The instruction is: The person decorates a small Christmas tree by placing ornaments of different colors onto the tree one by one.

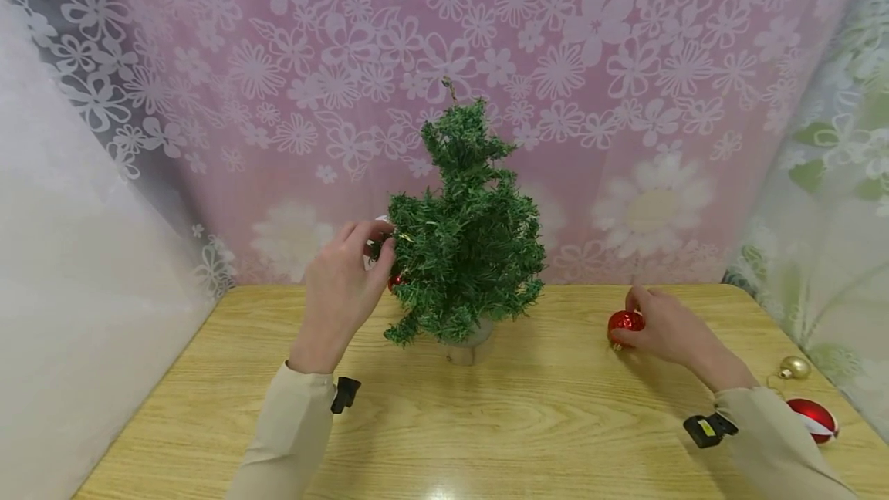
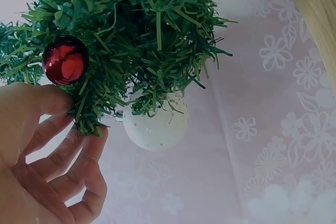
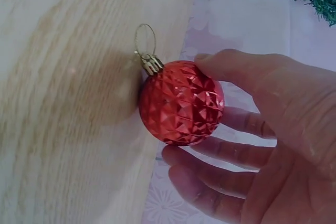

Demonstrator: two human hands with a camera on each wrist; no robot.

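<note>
A small green artificial Christmas tree (image 1: 467, 245) stands upright in the middle of the head view. My left hand (image 1: 342, 288) is at its left side, thumb and fingers pinching the tip of a branch (image 2: 90, 114). Just above that thumb in the left wrist view hangs a shiny red bauble (image 2: 65, 60). A white speckled bauble (image 2: 156, 124) hangs behind, partly covered by needles. To the right of the tree, my right hand (image 1: 670, 330) grips a faceted red bauble (image 3: 181, 103) between thumb and fingers, at the tabletop. Its gold cap and thread loop (image 3: 145, 39) point away from the palm.
On the wooden table (image 1: 542, 423), a gold bauble (image 1: 796, 366) lies near the right edge. A red and white ornament (image 1: 814, 417) is beside the right sleeve, which partly hides it. A pink flowered curtain (image 1: 347, 99) hangs behind the table.
</note>
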